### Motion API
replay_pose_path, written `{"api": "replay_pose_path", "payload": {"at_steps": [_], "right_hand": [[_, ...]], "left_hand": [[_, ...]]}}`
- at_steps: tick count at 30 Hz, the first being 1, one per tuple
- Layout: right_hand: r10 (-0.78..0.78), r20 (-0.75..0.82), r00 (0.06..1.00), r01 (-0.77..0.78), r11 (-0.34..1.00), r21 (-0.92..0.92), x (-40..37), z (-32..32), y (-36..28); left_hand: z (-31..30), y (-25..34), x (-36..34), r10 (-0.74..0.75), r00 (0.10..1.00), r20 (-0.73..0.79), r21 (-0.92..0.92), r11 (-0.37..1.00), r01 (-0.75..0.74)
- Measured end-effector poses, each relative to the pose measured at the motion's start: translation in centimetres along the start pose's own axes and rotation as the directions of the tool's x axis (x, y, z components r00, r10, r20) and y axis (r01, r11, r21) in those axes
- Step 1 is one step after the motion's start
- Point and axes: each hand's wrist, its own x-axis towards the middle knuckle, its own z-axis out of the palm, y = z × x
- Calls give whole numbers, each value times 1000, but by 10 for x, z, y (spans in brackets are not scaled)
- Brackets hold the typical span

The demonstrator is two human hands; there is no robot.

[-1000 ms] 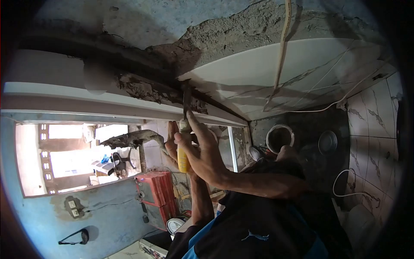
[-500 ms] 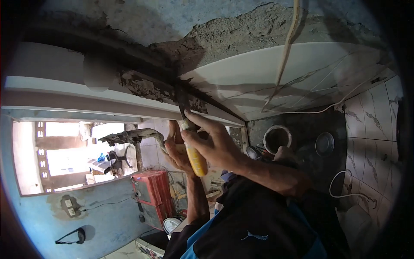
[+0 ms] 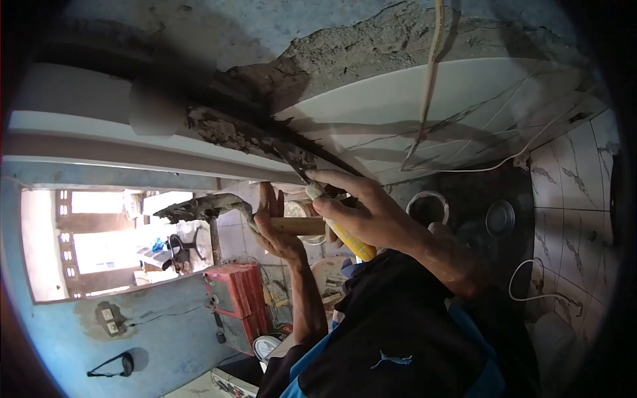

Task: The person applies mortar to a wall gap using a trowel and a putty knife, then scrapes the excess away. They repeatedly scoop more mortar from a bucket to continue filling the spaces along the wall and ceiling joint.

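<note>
My left hand is closed round a trowel, near its wooden handle. The trowel's curved neck and blade point left and carry grey mortar. In my right hand is a putty knife with a yellow handle, my index finger stretched along it towards the blade. The blade lies against the mortar-smeared face of a white frame, close to the gap beside the wall tiles. The blade's tip is hard to make out in the shadow.
Rough bare plaster shows above the tiles. A cable hangs across them. A bucket and a round metal dish stand on the dark floor to the right. Red boxes are stacked by the blue wall.
My right hand has moved right, and the putty knife now slants more, its handle swung to the right. More of the trowel's wooden handle shows; my left hand has barely moved.
</note>
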Motion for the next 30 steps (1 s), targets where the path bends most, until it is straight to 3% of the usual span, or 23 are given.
{"api": "replay_pose_path", "payload": {"at_steps": [2, 9, 11, 16, 19, 21, 23, 25, 26, 27, 28, 29, 30], "right_hand": [[76, -28, 997, -73, 992, 102, -3, 1, -12], [91, -51, 995, -90, 996, 18, 16, -48, -24], [65, 55, 996, -68, 996, 61, 22, -57, -25], [73, 122, 990, -79, 996, 40, 34, -64, -28], [55, 77, 996, -59, 997, 52, 31, -46, -27], [98, -28, 995, -96, 994, 58, 23, -25, -31], [43, -110, 993, -43, 999, 4, 18, -6, -20], [-210, -227, 951, 182, 974, -138, 19, 17, 7], [-364, -260, 894, 290, 914, -284, 23, 26, 14], [-507, -269, 819, 372, 826, -424, 26, 35, 16], [-410, -269, 872, 306, 883, -355, 26, 41, 13], [-306, -260, 916, 231, 932, -281, 25, 46, 8], [-174, -234, 957, 159, 984, -84, 22, 49, -11]], "left_hand": [[1, 2, 0, 20, 1000, 7, -6, 1000, -20], [1, 2, -1, 50, 999, -11, -56, 997, -50], [2, 3, -1, 55, 998, -13, -67, 996, -56], [0, 3, -1, 31, 999, 9, -48, 998, -31], [-3, -6, -4, 10, 1000, -5, -15, 1000, -10], [0, -3, -4, 92, 996, -9, -34, 995, -92], [7, 9, -3, 60, 998, 7, -25, 998, -60], [11, 11, -7, -123, 991, -57, -65, 991, 119], [16, 12, -6, -74, 996, -56, -152, 986, 65], [4, 4, -1, -2, 1000, 31, -101, 995, 6], [0, -2, -6, -6, 999, 35, -109, 994, 10], [3, 3, -8, 50, 998, 45, 102, 993, -55], [4, 6, -11, 103, 993, 64, 310, 943, -118]]}}
